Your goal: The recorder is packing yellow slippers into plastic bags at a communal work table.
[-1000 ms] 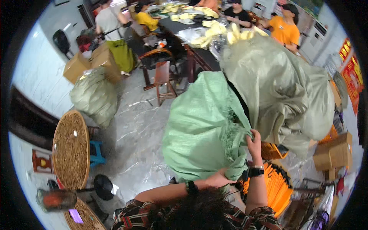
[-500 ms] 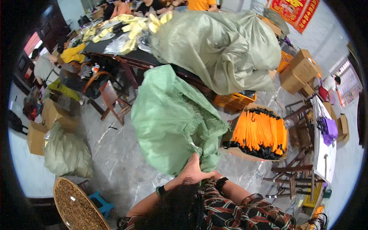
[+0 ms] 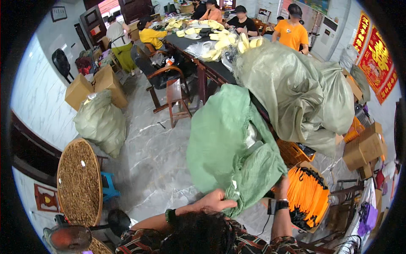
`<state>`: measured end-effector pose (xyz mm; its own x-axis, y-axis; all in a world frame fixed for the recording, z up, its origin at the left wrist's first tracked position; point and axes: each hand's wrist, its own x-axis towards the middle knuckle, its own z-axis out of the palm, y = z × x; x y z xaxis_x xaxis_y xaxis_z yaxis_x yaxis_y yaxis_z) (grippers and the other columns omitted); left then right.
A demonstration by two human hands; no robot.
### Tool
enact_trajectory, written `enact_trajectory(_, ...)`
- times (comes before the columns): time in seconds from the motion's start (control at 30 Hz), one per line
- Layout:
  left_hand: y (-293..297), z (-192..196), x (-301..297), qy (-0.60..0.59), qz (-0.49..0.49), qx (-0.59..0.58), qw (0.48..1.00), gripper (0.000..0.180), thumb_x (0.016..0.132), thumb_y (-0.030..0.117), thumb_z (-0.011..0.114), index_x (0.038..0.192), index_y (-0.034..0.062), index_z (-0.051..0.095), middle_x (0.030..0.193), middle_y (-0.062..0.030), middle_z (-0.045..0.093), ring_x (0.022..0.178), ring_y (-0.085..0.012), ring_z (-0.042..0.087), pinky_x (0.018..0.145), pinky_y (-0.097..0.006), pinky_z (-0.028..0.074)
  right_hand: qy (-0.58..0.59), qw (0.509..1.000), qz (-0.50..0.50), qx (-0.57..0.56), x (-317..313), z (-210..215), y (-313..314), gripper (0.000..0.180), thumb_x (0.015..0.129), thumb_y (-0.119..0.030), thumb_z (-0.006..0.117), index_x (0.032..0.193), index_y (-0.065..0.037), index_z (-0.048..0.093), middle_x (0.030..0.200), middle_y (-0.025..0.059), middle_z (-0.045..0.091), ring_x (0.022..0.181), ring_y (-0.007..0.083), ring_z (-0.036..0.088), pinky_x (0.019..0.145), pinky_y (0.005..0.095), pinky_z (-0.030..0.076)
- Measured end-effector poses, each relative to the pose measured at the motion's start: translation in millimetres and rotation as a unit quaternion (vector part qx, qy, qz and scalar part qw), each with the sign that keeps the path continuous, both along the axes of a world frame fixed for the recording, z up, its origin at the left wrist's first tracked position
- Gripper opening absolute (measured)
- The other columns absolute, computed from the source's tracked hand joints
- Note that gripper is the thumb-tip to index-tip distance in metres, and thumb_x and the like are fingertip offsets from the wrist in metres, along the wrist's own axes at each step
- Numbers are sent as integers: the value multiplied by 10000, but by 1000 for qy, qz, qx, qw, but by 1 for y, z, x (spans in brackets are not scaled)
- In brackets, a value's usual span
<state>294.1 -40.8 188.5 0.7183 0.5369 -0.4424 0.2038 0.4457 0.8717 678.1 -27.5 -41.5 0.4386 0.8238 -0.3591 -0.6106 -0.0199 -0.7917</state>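
A large green woven sack [image 3: 218,135] bulges out in front of me, its mouth facing me and partly spread. My left hand [image 3: 213,201] is closed on the gathered near edge of the sack, thumb on top. Over at the right side of the mouth, my right hand [image 3: 281,184] grips the rim, its fingers partly hidden by the fabric. Something whitish shows inside the opening, too little of it to name. Just past my right hand stands a carton of orange straps with black ends [image 3: 308,192].
A dark table [image 3: 220,70] with yellow pieces and a big pale sack [image 3: 292,89] lies ahead; several people sit or stand around it. A wooden stool [image 3: 176,101] and another filled sack [image 3: 101,122] stand left. A round tray [image 3: 80,182] is near left, cartons [image 3: 363,146] at right.
My hands, formerly together at the gathered sack edge, are now apart, the right one further along the rim. The mouth is wider. My view has swung left, shifting the room rightward.
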Motion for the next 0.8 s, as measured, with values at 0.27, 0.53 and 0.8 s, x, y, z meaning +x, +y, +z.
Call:
enact_trajectory(0.27, -33, -16, 42, -103, -179, 3, 979, 320, 962, 258, 688, 1153, 5, 646, 1029, -17, 697, 953, -100, 577, 861, -318, 471, -116, 986, -116, 29, 127, -8, -29, 328, 988, -77, 453, 1271, 6, 597, 1244, 141, 648, 1104, 278, 652, 962, 413, 545)
enact_trajectory(0.53, -39, -64, 43, 69, -96, -5, 993, 511, 985, 426, 635, 1345, 65, 599, 1191, -109, 660, 1103, -232, 601, 1007, -336, 436, -132, 975, -177, -11, 171, -89, -116, 299, 1005, -179, 511, 1222, -20, 640, 1200, 93, 658, 1050, 213, 627, 908, 358, 507)
enact_trajectory(0.8, -70, -257, -77, 128, 41, 200, 971, 476, 955, 445, 650, 1231, 61, 599, 1039, -113, 647, 852, -200, 632, 719, -336, 502, -329, 905, -26, -267, 181, -103, -169, 181, 874, -92, 668, 1033, -10, 639, 974, 52, 672, 843, 155, 619, 708, 307, 493)
